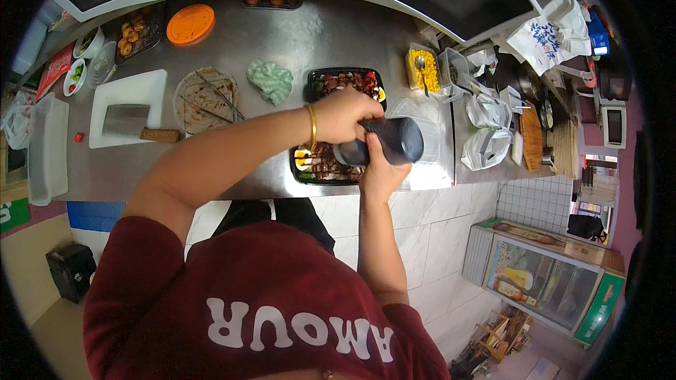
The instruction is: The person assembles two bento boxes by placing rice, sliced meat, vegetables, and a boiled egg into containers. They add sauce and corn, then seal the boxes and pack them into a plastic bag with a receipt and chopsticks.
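My right hand point(384, 177) is wrapped around a dark squeeze bottle point(398, 140), its thumb along the side. The bottle is tipped sideways, with its rounded end to the right. My left hand point(348, 111), below a gold bangle point(311, 126), grips the same bottle from above; its fingertips are partly hidden. Under the bottle lies a black plastic food tray point(330, 182), holding a halved boiled egg point(303, 160) and food streaked with dark sauce. Just behind it a second filled tray point(317, 71) shows meat, red pieces and egg, partly covered by my left hand.
Left on the steel counter, a cleaver point(127, 120) lies on a white cutting board point(145, 82), beside a flatbread point(206, 105) with metal tongs. A green crumpled glove or film point(270, 80) lies mid-counter. Right stand a corn tub point(430, 71), clear lids point(422, 116) and bagged containers point(488, 148).
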Demonstrator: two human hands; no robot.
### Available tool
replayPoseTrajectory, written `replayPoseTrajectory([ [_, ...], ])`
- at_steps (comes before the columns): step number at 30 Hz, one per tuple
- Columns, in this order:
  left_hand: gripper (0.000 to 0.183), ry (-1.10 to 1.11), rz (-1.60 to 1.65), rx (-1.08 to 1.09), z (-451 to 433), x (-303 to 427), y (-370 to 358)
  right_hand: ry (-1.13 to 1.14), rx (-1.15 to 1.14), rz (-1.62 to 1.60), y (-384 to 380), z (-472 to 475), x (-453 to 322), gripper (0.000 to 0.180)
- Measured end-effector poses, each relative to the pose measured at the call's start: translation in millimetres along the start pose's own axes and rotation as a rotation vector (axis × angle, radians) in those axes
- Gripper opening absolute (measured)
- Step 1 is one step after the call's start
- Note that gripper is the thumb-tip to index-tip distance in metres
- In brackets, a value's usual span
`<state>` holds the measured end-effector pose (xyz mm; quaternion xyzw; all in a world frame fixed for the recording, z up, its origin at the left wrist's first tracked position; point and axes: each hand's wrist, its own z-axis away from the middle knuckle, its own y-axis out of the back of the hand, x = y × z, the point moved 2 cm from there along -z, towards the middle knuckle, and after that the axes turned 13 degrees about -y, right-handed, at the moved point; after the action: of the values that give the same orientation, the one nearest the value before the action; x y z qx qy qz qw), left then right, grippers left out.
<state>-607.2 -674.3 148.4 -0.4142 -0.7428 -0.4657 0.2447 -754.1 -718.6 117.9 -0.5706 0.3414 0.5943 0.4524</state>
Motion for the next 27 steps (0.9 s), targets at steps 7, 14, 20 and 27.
replayPoseTrajectory([
  [7,0.025,0.192,0.143,-0.076,29,8,0,-0.029,-0.029,0.036,-1,22,12,0.030],
  [14,0.028,0.024,0.075,-0.003,-30,-16,-69,0.023,0.117,0.051,59,-12,6,0.024],
  [20,0.037,0.062,0.150,-0.067,-58,-41,-57,-0.056,0.139,-0.085,57,-48,18,0.037],
  [27,0.029,0.334,0.286,0.440,66,-53,27,-0.323,0.293,-0.456,116,-61,41,0.039],
])
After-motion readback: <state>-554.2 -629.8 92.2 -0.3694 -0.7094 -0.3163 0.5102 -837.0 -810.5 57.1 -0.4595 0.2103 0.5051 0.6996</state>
